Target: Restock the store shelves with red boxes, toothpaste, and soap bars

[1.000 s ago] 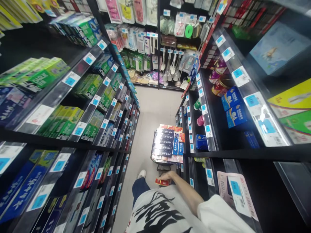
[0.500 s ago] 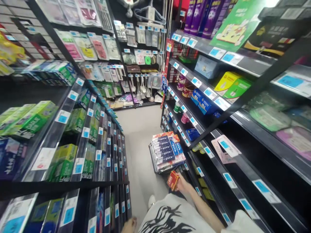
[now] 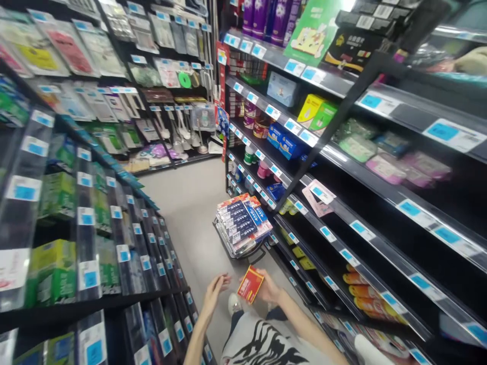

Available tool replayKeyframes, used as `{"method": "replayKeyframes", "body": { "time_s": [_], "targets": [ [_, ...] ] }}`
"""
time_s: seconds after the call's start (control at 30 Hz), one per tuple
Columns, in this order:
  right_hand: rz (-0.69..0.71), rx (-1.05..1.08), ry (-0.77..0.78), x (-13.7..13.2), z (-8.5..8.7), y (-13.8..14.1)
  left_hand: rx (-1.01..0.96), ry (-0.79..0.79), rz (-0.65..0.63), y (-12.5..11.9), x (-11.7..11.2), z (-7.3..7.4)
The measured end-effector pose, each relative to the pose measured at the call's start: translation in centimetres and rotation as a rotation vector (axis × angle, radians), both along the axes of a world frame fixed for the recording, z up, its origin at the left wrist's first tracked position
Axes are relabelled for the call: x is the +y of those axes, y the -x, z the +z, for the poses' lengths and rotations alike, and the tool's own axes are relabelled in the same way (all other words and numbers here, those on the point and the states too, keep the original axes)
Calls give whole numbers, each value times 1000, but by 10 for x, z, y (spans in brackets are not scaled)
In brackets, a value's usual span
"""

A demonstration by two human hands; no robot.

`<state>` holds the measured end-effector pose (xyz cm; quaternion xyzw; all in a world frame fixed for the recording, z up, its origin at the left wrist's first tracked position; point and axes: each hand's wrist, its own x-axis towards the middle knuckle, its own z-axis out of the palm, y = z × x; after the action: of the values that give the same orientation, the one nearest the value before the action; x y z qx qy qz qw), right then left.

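At the lower middle of the frame the right hand (image 3: 271, 290) is closed on a small red box (image 3: 250, 284), gripping it by its right-hand edge so that most of the box sticks out unsupported, tilted on one corner above the floor (image 3: 190, 213). The left hand (image 3: 213, 290) is just beside the box on its left, fingers spread and empty, not touching it as far as can be seen. The main risk looks like a drop. A grip on one edge gives little hold on a smooth carton, and a knock from the left hand's fingers could twist it loose. It would then fall by the white shoe (image 3: 233, 304) or slide under the bottom shelves at the lower left (image 3: 167, 304). The aisle is narrow, and the basket (image 3: 230, 249) just above the hands is piled high with long toothpaste cartons (image 3: 241, 223) that slope and overhang its rim. A foot or a swinging arm could tip the pile onto the floor. On the right of the frame the shelf rails (image 3: 331, 238) jut toward the forearm, with a loose pink card (image 3: 319, 195) hanging off one of them, and a sleeve or the box's corner could catch there. The picture is smeared, so the print on the box cannot be read.
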<state>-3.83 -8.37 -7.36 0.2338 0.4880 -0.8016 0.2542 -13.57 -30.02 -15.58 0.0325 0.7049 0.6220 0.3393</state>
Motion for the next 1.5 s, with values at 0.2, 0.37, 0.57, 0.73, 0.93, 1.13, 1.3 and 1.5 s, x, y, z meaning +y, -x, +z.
{"method": "replayKeyframes", "body": {
  "time_s": [0.2,0.37,0.57,0.73,0.93,1.13,1.3,1.5],
  "targets": [
    [-469,111,-99,20,31,-30,-59,-379,-72,-67,97,53],
    [-723,171,74,32,38,-78,2,-444,-272,-83,120,91],
    [-807,289,700,44,48,-131,172,-385,-453,-107,139,122],
    [-761,359,821,62,47,-179,244,-384,-389,-174,167,135],
    [-791,392,791,79,53,-248,288,-396,-219,-256,198,128],
    [-861,477,690,98,62,-295,318,-445,-308,-289,224,135],
    [-855,517,644,113,67,-313,420,-455,-373,-301,238,146],
    [-852,541,513,129,74,-326,967,-207,-356,-315,248,175]
  ]
}}
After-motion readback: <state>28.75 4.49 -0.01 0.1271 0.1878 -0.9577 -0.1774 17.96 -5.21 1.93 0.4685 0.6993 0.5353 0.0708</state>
